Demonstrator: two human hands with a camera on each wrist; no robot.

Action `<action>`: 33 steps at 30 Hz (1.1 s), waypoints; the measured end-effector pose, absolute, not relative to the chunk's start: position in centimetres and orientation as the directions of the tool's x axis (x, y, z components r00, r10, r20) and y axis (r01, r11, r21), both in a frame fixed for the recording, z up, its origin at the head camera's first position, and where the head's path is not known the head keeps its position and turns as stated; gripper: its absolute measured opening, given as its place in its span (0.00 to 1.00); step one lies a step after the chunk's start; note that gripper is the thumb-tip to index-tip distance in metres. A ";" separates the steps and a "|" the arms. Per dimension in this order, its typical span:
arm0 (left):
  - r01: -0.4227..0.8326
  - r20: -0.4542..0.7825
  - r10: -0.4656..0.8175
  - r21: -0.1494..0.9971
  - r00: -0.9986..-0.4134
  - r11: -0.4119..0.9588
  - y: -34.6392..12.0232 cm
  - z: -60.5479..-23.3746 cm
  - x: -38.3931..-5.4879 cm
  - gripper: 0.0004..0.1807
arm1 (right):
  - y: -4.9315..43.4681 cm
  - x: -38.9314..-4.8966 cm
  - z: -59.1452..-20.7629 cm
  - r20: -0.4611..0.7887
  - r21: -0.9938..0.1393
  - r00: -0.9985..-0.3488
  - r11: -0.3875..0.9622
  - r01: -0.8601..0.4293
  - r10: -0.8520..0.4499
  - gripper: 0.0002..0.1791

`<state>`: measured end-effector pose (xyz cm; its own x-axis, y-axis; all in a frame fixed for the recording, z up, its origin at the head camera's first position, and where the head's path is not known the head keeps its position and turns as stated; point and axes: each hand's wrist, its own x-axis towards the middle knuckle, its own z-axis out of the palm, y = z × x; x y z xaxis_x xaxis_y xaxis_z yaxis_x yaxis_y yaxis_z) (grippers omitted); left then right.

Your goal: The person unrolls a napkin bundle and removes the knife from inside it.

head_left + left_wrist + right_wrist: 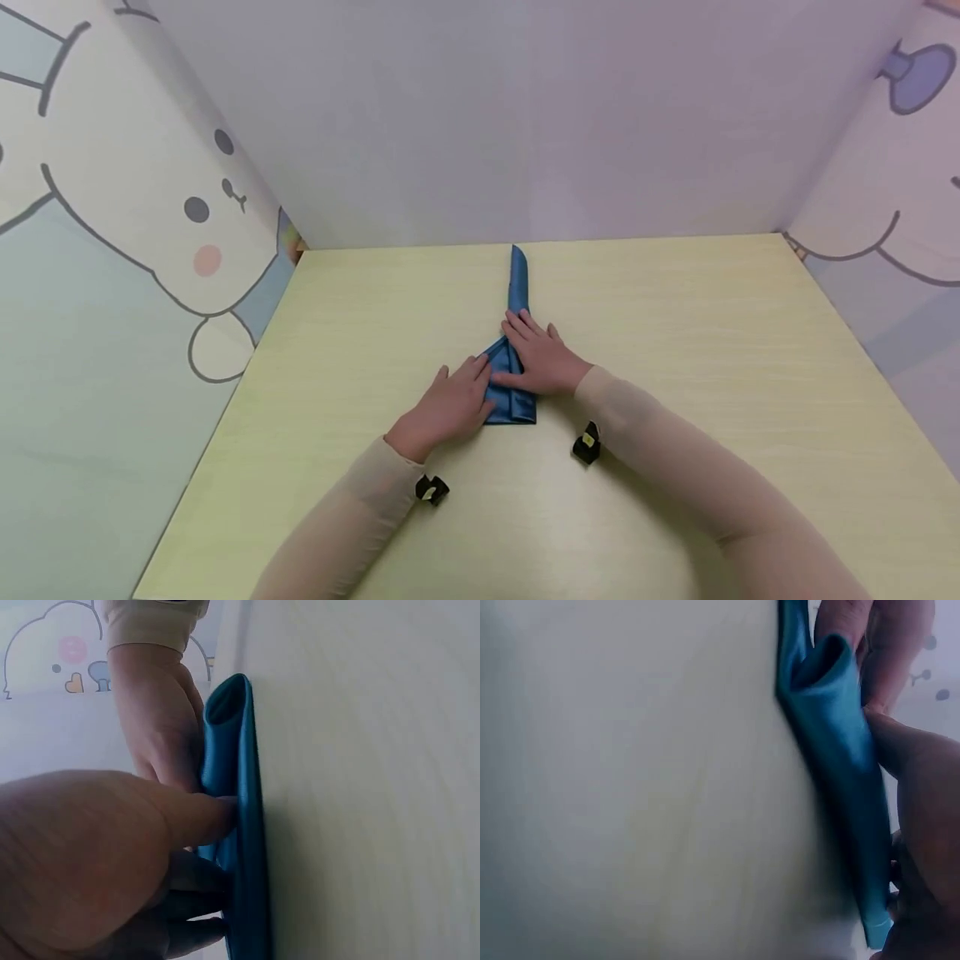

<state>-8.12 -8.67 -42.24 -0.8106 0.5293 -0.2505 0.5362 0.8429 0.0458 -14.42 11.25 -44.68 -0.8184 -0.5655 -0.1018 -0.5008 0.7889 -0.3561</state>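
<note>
A shiny dark-blue folded cloth point(518, 283) lies on the table, with a broad flat part near me and a narrow strip running away toward the far edge. My left hand point(450, 406) rests its straight fingers on the left side of the broad part. Across the right side lies my right hand point(547, 362), pressing with fingers extended toward the strip and thumb pointing left. Seen from the left wrist, the near end of the cloth point(225, 750) curls into an open fold. A similar hollow fold in the cloth point(840, 720) shows from the right wrist. Both hands cover its middle.
The pale wood-grain table point(712, 333) meets a plain light panel point(480, 125) at its far edge. Patterned side panels point(112, 333) with cartoon figures stand left and right. Small black devices point(587, 443) are at both wrists.
</note>
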 end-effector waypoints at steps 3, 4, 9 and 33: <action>0.520 -0.295 0.504 0.029 -0.811 0.854 -8.5 -42.6 -8.5 0.37 | 11.4 -14.8 -44.8 -0.114 -0.350 -0.825 0.800 -0.488 -0.554 0.56; 0.521 -0.304 0.502 0.023 -0.810 0.853 -8.5 -42.7 -8.4 0.37 | 11.5 -14.7 -44.9 -0.117 -0.356 -0.824 0.799 -0.486 -0.554 0.56; 0.533 -0.316 0.505 -0.003 -0.803 0.846 -8.5 -42.8 -8.2 0.38 | 11.7 -14.6 -45.1 -0.122 -0.357 -0.823 0.798 -0.485 -0.555 0.57; 0.545 -0.327 0.514 -0.006 -0.793 0.838 -9.2 -42.5 -8.3 0.40 | 12.3 -15.0 -44.9 -0.167 -0.365 -0.822 0.809 -0.461 -0.544 0.58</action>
<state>-8.26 -9.15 -42.46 -0.7935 0.5136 -0.3266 0.5451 0.8383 -0.0062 -15.00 12.32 -44.95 -0.8223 -0.5440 -0.1671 -0.4612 0.8090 -0.3645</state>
